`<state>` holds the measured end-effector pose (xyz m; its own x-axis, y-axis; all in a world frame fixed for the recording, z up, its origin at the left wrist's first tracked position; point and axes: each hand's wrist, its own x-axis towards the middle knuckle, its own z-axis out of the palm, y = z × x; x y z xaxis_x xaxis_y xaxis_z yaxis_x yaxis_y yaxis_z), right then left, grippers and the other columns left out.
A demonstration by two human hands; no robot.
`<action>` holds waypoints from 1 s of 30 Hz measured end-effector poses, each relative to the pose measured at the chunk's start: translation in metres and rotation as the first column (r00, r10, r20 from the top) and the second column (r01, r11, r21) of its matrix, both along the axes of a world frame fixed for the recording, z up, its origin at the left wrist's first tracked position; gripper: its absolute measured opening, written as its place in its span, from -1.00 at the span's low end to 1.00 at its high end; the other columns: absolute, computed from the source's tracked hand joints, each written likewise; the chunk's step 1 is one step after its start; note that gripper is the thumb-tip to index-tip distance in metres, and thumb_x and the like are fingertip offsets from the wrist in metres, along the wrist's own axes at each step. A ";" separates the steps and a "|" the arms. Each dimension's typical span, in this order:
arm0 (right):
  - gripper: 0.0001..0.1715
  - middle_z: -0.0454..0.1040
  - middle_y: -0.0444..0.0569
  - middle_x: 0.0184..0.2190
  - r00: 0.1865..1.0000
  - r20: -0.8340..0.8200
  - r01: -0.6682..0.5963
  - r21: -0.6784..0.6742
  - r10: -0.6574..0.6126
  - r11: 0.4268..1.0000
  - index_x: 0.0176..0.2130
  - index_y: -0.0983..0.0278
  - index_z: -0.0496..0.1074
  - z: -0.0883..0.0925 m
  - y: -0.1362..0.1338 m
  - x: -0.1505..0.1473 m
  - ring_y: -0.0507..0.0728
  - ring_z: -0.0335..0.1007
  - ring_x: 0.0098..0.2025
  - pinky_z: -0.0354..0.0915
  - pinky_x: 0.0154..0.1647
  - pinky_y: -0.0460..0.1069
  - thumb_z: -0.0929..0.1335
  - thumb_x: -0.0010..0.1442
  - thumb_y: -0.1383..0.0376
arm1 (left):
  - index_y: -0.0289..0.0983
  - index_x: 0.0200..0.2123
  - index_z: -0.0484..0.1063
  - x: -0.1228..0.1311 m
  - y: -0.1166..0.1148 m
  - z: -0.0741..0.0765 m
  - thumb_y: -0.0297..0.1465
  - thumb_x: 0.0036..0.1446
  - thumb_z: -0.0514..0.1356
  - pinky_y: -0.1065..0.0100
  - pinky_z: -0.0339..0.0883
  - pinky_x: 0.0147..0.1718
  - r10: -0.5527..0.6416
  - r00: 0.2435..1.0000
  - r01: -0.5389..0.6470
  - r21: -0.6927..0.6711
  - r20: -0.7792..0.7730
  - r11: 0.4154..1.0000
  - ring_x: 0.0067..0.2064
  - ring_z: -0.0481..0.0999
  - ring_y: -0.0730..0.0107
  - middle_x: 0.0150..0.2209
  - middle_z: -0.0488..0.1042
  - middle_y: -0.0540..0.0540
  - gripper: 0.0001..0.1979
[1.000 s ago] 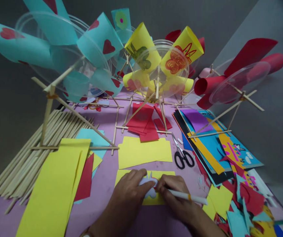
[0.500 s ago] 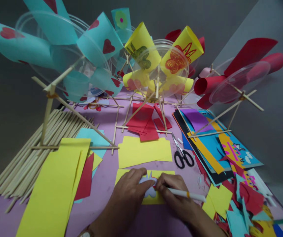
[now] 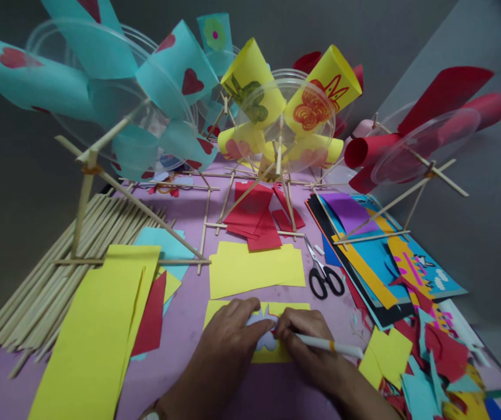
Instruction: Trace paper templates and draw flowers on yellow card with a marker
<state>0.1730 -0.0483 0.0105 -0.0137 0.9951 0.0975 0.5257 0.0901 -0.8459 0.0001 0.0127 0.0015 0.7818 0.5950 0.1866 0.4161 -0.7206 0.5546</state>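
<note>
My left hand (image 3: 233, 332) holds a pale lilac butterfly-shaped paper cutout (image 3: 268, 340) down, its thumb lying across the cutout. Underneath is a yellow paper strip (image 3: 296, 305), partly hidden by both hands. My right hand (image 3: 305, 335) is closed around a white marker pen (image 3: 314, 342), whose rear end points right. The pen's tip is at the cutout's right edge, mostly hidden by fingers; a bit of red shows along that edge. Just beyond lie more yellow strips (image 3: 256, 271). Black-handled scissors (image 3: 325, 280) rest to the right of them.
Paper windmills on stick stands rise at the back: blue (image 3: 175, 76), yellow (image 3: 320, 93) and red (image 3: 442, 105). A pile of wooden sticks (image 3: 70, 262) and yellow sheets (image 3: 97, 332) lie left. Coloured card (image 3: 381, 256) and paper scraps (image 3: 442, 350) cover the right side.
My right hand and the pen have shifted only very slightly at the cutout's edge. My left hand stays in place on the cutout.
</note>
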 end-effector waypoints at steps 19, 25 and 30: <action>-0.78 0.30 -0.17 -0.66 1.000 0.003 0.013 0.009 -0.013 1.000 -0.58 0.23 0.22 -0.001 0.000 0.002 0.01 0.24 -0.61 0.12 -0.53 -0.11 0.16 0.05 0.40 | -0.17 -0.12 0.44 -0.001 -0.001 0.001 -0.63 0.07 0.22 0.13 0.38 -0.26 -0.007 1.000 0.006 0.015 0.027 1.000 -0.16 0.41 0.16 -0.13 0.39 -0.14 -0.67; -0.80 0.29 -0.17 -0.66 1.000 -0.005 0.020 0.019 -0.020 1.000 -0.58 0.23 0.20 -0.002 0.000 0.003 0.01 0.23 -0.62 0.09 -0.54 -0.12 0.17 0.03 0.40 | -0.16 -0.11 0.43 0.001 0.000 -0.001 -0.62 0.05 0.24 0.11 0.38 -0.26 -0.001 0.999 0.000 0.017 0.046 1.000 -0.16 0.41 0.15 -0.13 0.39 -0.13 -0.65; -0.80 0.26 -0.17 -0.67 1.000 -0.016 0.027 0.005 -0.027 1.000 -0.58 0.23 0.17 -0.003 0.000 0.004 0.01 0.20 -0.62 0.08 -0.56 -0.11 0.17 0.04 0.39 | -0.16 -0.10 0.43 0.001 0.000 -0.003 -0.61 0.08 0.23 0.12 0.37 -0.27 -0.007 0.998 0.006 0.014 0.056 1.000 -0.16 0.41 0.15 -0.13 0.39 -0.13 -0.66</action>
<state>0.1772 -0.0486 0.0072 0.0143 0.9946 0.1025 0.5143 0.0806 -0.8538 0.0014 0.0129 -0.0015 0.7739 0.5867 0.2387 0.3796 -0.7312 0.5668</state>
